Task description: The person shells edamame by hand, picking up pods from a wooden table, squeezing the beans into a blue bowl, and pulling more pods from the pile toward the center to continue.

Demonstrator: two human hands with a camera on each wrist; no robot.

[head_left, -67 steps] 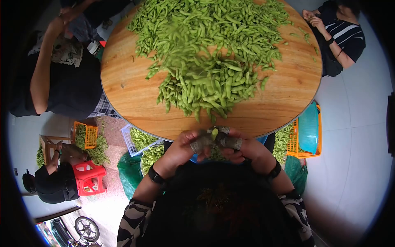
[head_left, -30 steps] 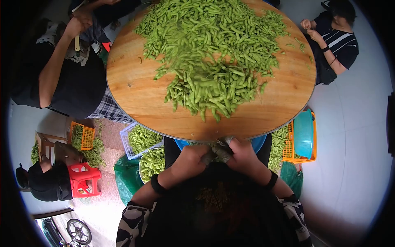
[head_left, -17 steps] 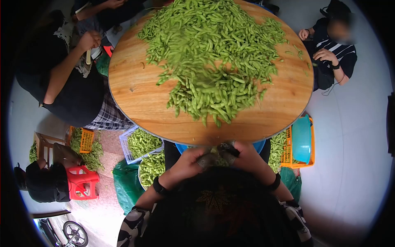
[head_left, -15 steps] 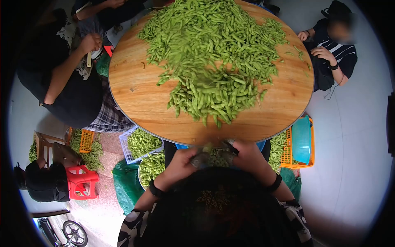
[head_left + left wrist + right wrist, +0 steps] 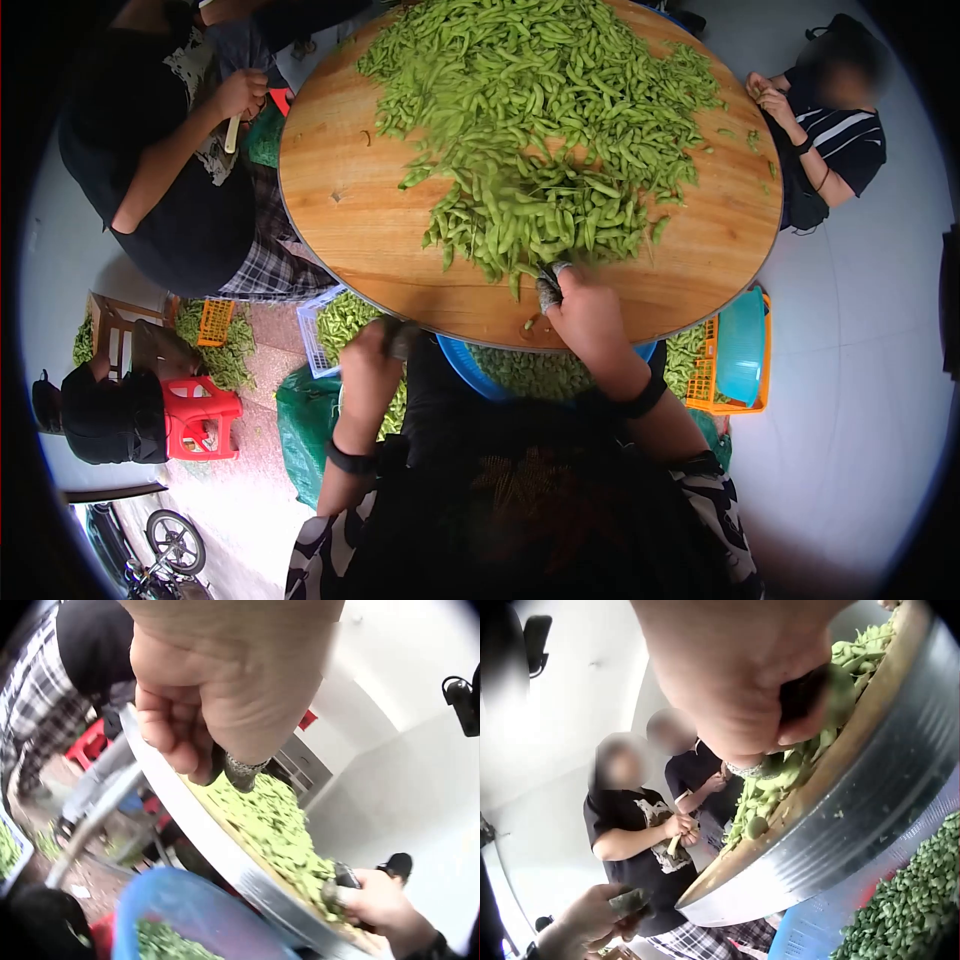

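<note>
Green soybean pods (image 5: 540, 220) lie heaped on a round wooden table (image 5: 340, 240). My right hand (image 5: 590, 315) reaches over the table's near edge, its wrapped thumb and finger touching the front pods. In the right wrist view they stand apart, with pods behind them. My left hand (image 5: 368, 375) is off to the left, above the pods beside my leg. Its fingers are loosely curled and nothing shows between them in the left wrist view. Grey wrapping covers its thumb tip. Below the table edge, a blue basin (image 5: 462, 362) holds shelled green beans (image 5: 915, 900).
A lilac crate (image 5: 312, 335) of pods and a green sack (image 5: 305, 430) stand at left. At right is an orange crate (image 5: 765, 375) with a teal basket (image 5: 740, 345). People sit around the table; a red stool (image 5: 200, 415) is farther left.
My hands, together over the basin half a second ago, have parted. The left has moved left over the pods there; the right has moved up to the heap's front edge, uncovering the basin.
</note>
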